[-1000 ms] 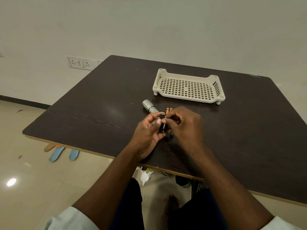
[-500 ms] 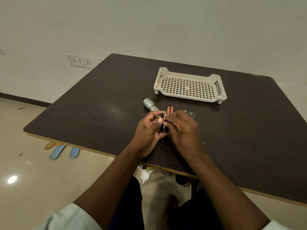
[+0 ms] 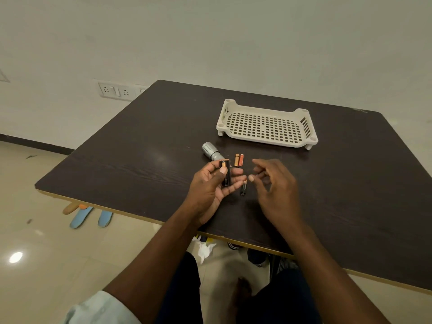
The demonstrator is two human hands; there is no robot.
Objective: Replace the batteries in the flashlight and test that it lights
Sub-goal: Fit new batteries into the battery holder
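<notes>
Your left hand (image 3: 211, 183) grips the black battery holder (image 3: 225, 173), thumb across it, above the worktop (image 3: 140, 164). Your right hand (image 3: 272, 183) hangs loose and empty beside it. The flashlight (image 3: 211, 152) lies just beyond, with two orange batteries (image 3: 239, 159) next to it and a darker battery (image 3: 243, 187) below your fingers. Mix old cells with new, or seat one reversed, and it likely won't light.

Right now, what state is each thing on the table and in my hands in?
Battery holder: gripped in left hand, one battery showing inside.
Right hand: fingers relaxed, holding nothing.
Flashlight: lying on the table.
Two orange batteries: lying side by side.
Dark battery: lying loose.
Basket: upright, empty.
</notes>
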